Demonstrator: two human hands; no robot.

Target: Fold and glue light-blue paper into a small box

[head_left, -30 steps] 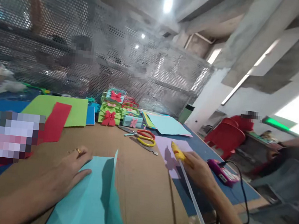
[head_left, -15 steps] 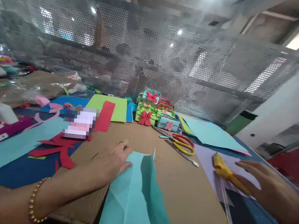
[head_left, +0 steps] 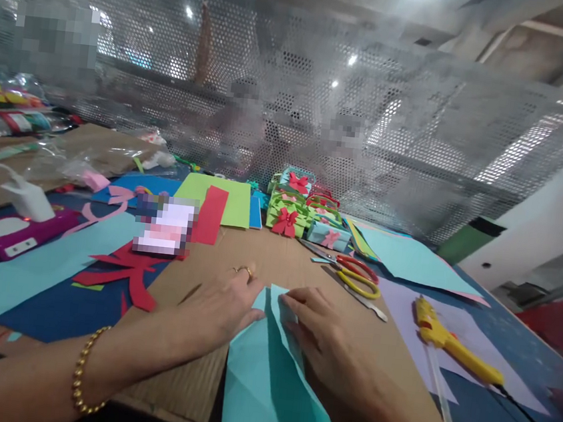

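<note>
Near end of turquoise paper [head_left: 264, 377] cut off by pic's bottom edge.

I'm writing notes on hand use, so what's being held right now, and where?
The folded turquoise paper: the left hand touches its far left edge, the right hand its raised right flap.

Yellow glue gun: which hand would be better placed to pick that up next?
Probably the right hand. The glue gun lies on its side of the turquoise paper, while the left hand would have to reach across. Both hands are at the paper, so the right would leave it first.
</note>
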